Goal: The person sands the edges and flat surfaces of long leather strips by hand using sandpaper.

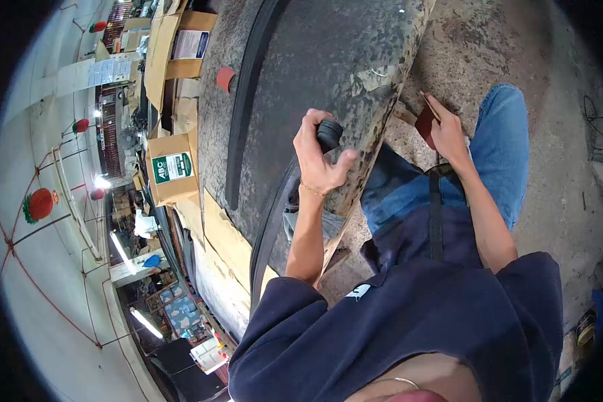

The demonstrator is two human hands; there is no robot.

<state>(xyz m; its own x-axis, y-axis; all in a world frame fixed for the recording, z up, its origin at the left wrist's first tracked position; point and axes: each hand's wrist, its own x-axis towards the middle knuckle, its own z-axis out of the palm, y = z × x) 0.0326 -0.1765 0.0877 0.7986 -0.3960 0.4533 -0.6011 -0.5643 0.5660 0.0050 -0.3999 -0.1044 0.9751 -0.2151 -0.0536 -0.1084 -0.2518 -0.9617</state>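
Note:
My left hand [323, 157] is closed round a black, ribbed, rounded piece [329, 134] above the worn dark tabletop [315, 63], its thumb pointing to the right. A long black strip [269, 218] runs up along the table beside my left forearm; whether it joins the ribbed piece is hidden by the hand. Off the table's right edge, over my lap, my right hand [449, 137] pinches a reddish-brown sheet [425, 126] that looks like sandpaper. A grey cloth [291, 218] lies partly under my left wrist.
A second black strip [244, 127] stretches along the table, with a small red roll [226, 79] beside it. Cardboard boxes [172, 167] line the far side. A torn scrap [375, 79] lies near the table's right edge. Concrete floor [563, 167] shows to the right.

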